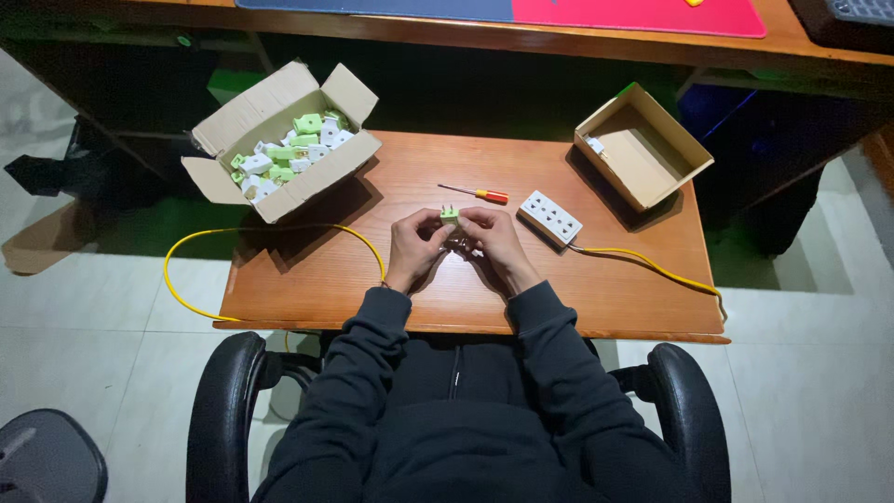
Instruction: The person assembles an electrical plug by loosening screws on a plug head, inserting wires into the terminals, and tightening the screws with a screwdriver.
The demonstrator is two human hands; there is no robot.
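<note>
Both my hands meet over the middle of the wooden table (605,298). My left hand (415,247) and my right hand (494,242) pinch one small green and white plug (450,214) between their fingertips. A screwdriver (477,194) with a red and orange handle lies just beyond the hands. To the right of my right hand a white socket strip (549,216) lies flat, its yellow cable (652,265) running off the table's right edge.
An open cardboard box (279,140) full of several green and white plugs stands at the back left. A second cardboard box (643,149), nearly bare, stands at the back right. Another yellow cable (186,279) loops off the left edge. Black chair arms (219,401) flank me.
</note>
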